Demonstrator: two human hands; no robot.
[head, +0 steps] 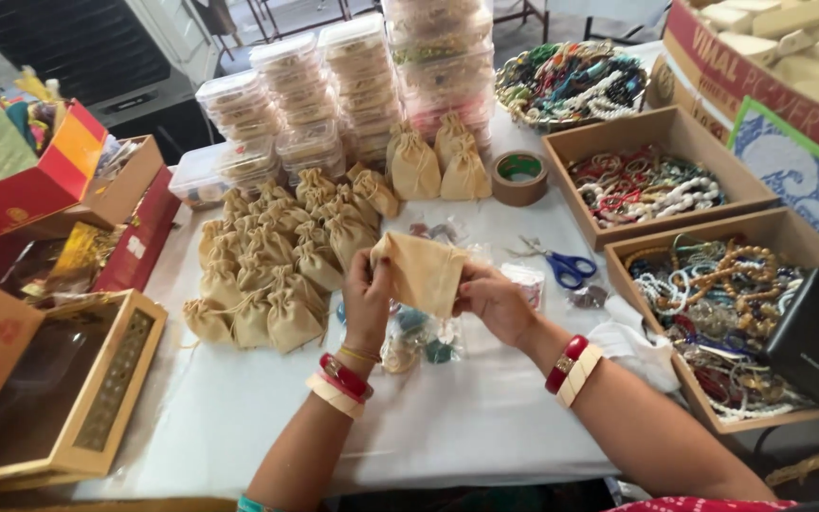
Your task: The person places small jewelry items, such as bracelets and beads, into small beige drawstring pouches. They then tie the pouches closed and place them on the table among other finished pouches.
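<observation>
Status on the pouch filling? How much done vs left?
Done: a big pile of tied beige pouches sits on the white table, plus three more by the tape roll. In hand: left hand and right hand hold one open pouch. Left: bead jewellery in small clear bags under the hands, and the cardboard boxes remain full.

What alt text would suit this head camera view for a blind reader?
Two hands, left hand and right hand, hold a small beige cloth pouch above a white table. A pile of filled pouches lies left; blue scissors and boxes of beads lie right.
</observation>
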